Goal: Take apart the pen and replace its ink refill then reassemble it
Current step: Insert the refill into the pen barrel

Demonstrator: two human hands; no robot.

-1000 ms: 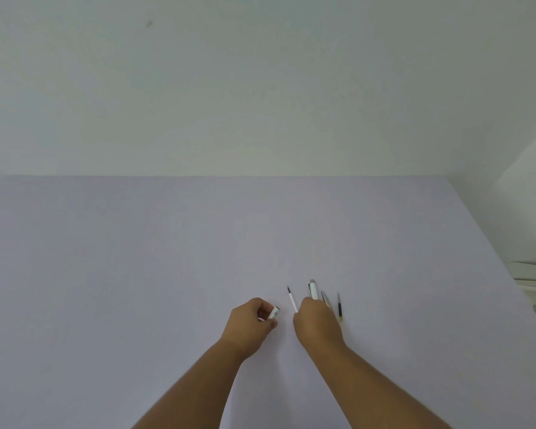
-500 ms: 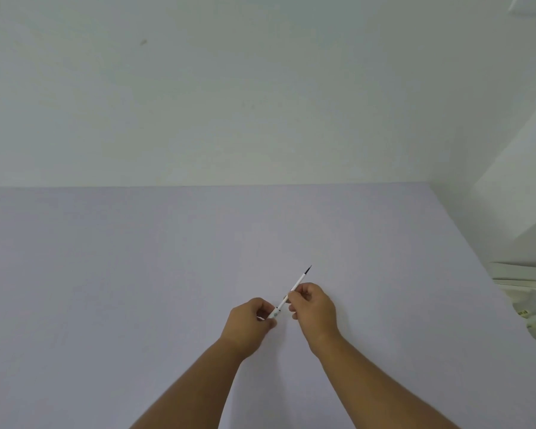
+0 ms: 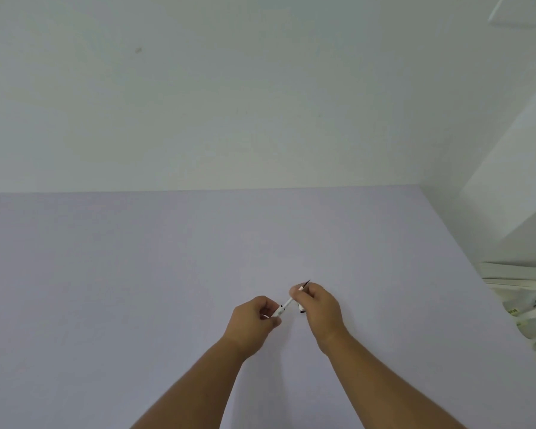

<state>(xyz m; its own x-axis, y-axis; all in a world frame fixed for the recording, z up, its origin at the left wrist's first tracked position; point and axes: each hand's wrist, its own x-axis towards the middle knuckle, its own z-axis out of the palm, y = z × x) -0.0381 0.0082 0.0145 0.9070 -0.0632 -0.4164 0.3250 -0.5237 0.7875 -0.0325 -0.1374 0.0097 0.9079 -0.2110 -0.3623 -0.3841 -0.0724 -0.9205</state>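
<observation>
Since half a second ago, the thin refill (image 3: 287,303) sits deeper in the pen piece (image 3: 278,311), with less of it showing. One big table (image 3: 136,289) lies under two hands. Left hand (image 3: 250,320) curls tight around the pen piece. Right hand (image 3: 317,305) pinches the refill, beside it. Any writing is too small to read.

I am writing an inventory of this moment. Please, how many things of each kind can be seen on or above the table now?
Hands: 2, left hand and right hand
Pen barrel pieces: 1, white pen barrel in the left hand
Refills: 1, thin refill with a dark tip, between both hands
Small dark-tipped parts: 1, under the right hand, too small to identify
Total: 5
</observation>
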